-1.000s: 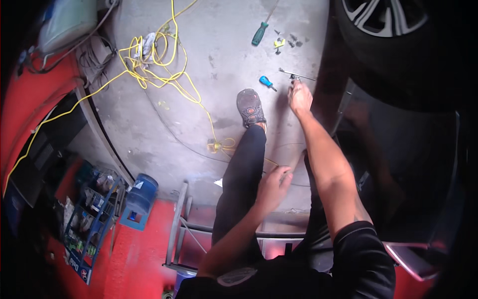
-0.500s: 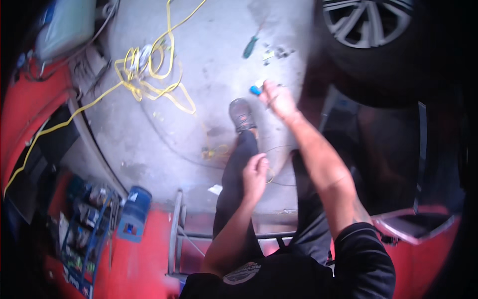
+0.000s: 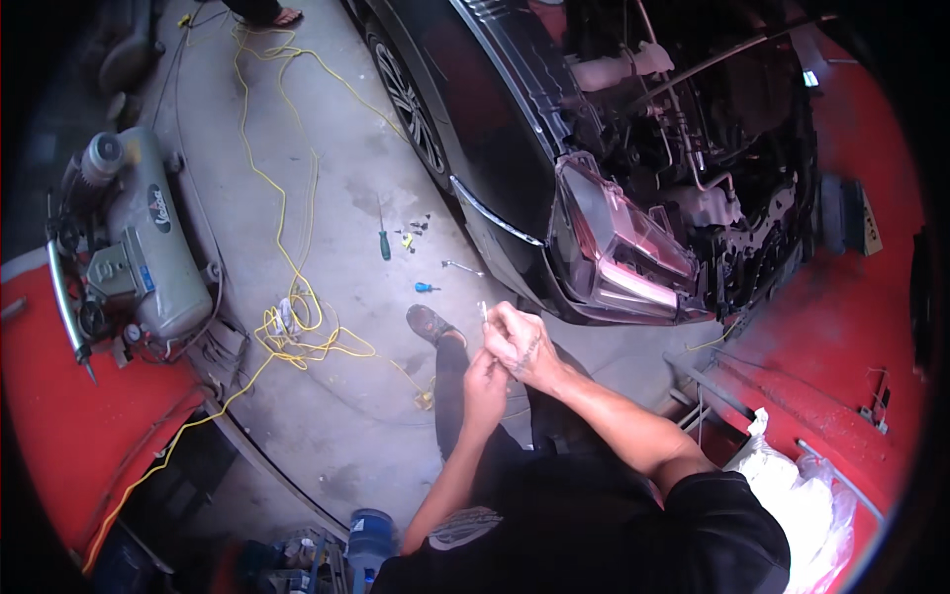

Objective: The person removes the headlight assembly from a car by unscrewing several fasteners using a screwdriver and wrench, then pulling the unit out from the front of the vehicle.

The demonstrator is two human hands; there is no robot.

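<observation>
My right hand (image 3: 520,342) is closed, and the end of a small pale, shiny piece (image 3: 483,311) sticks out beside its fingers; its kind is not clear. Just below and against it is my left hand (image 3: 485,388), fingers pinched together, with whatever they hold hidden. On the floor beyond my shoe lies a short blue-handled screwdriver (image 3: 425,287). Farther off are a green-handled screwdriver (image 3: 385,244), a metal wrench (image 3: 462,266) and several small dark clips (image 3: 420,228) around a yellow bit (image 3: 407,241).
At right stands a dark car with its front end stripped and its headlight (image 3: 623,252) exposed. A tangled yellow cord (image 3: 287,337) and an air compressor (image 3: 163,257) are at left. Nearby are a blue water jug (image 3: 370,535) and white plastic bags (image 3: 782,485). Another person's foot (image 3: 287,17) shows far off.
My right hand has come back from the floor beside the blue-handled screwdriver and now meets my left hand. The view has swung so the car's front shows.
</observation>
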